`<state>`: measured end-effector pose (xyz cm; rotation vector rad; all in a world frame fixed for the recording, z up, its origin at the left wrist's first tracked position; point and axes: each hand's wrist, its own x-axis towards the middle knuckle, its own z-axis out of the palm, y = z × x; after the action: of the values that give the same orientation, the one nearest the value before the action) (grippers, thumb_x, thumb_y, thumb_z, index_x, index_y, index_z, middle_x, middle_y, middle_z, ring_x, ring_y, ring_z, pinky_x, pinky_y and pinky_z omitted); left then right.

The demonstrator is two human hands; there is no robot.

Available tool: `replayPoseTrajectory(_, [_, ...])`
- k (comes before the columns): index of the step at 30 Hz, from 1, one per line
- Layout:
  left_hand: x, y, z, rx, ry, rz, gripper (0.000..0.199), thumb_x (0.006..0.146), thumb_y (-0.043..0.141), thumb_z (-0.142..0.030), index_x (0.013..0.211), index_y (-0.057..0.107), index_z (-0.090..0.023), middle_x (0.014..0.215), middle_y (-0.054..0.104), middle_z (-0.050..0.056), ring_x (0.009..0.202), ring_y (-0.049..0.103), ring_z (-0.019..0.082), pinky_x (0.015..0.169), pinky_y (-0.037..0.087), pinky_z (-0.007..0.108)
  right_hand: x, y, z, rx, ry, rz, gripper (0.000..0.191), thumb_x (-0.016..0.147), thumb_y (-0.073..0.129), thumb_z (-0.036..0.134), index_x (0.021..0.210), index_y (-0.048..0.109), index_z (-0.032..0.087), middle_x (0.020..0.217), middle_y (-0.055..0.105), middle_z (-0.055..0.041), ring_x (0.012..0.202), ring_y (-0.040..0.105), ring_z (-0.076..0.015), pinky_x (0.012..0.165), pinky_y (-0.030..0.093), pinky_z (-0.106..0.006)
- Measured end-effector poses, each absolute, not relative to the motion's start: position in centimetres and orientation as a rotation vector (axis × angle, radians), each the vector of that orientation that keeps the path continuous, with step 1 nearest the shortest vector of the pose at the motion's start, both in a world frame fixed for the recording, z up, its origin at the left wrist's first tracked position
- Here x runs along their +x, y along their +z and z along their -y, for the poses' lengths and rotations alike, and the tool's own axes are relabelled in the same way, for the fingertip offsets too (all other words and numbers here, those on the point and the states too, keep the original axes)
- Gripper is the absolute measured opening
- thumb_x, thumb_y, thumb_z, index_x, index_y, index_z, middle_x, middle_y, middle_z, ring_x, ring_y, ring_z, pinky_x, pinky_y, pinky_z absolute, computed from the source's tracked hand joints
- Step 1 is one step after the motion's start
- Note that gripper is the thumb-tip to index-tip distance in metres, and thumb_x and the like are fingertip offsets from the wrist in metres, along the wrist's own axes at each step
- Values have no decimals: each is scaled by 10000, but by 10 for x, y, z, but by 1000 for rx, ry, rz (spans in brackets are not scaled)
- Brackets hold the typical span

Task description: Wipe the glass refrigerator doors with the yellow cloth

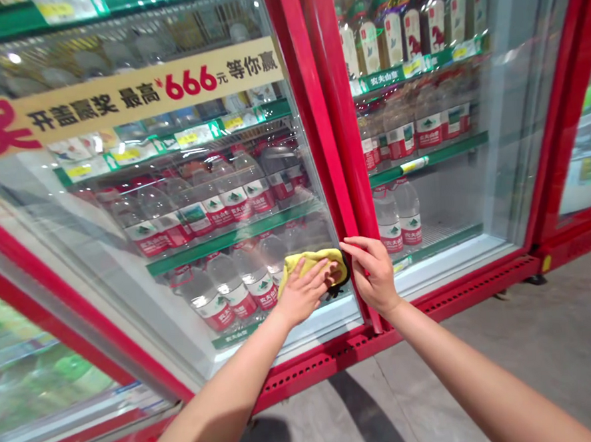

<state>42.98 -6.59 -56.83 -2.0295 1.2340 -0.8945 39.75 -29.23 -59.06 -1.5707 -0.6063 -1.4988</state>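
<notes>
Left hand (302,292): open, we press yellow cloth (298,269) flat on glass door (259,276).
Right hand (371,274): our fingers clamped on red frame (345,144).

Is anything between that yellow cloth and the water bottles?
Yes: the glass fridge door. The yellow cloth, under the left hand, lies against the outside of the pane, and the water bottles stand behind it.

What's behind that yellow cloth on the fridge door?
The yellow cloth, under the left hand, hides the glass door and whatever stands directly behind it; bottled water shows around its edges.
</notes>
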Motion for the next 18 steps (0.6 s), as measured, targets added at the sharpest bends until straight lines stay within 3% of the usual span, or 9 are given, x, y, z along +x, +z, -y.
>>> replayPoseTrajectory(5, [416,-548,29,-2315,-1289,-761,804,842,630,-258,1573,304,-336,1639,320,14,1576,62,244,1250,-107,613,394,-588,275,-1562,-1460,674,536,907,466,67,1331,635,348,1177,686,-75,1078,649,-246,924,526,-450])
replayPoseTrajectory(8, [404,-570,9,-2383,-1475,-530,916,790,699,-242,1592,261,-299,1653,259,70,1571,-5,289,1229,-115,663,393,-589,267,-1541,-1438,680,547,900,466,59,1327,637,355,1162,687,-72,1060,652,-244,908,534,-447])
replayPoseTrajectory(11, [400,-601,0,-2276,-1186,-766,853,773,697,-208,1549,362,-320,1620,347,36,1570,5,239,1234,-140,619,392,-590,259,-1551,-1419,685,544,902,468,60,1330,633,354,1166,685,-77,1052,654,-244,902,540,-451])
replayPoseTrajectory(14, [402,-599,-4,-2185,-975,-941,743,821,643,-225,1517,415,-351,1593,405,-19,1570,50,182,1246,-156,547,391,-592,251,-1567,-1416,727,532,905,474,57,1330,629,337,1174,685,-84,1066,652,-244,905,542,-448])
replayPoseTrajectory(18, [398,-573,-21,-2326,-1342,-650,790,868,619,-265,1579,284,-346,1641,316,11,1575,54,222,1263,-93,589,391,-595,241,-1567,-1403,760,534,886,487,43,1311,638,329,1171,686,-82,1068,653,-245,905,547,-448])
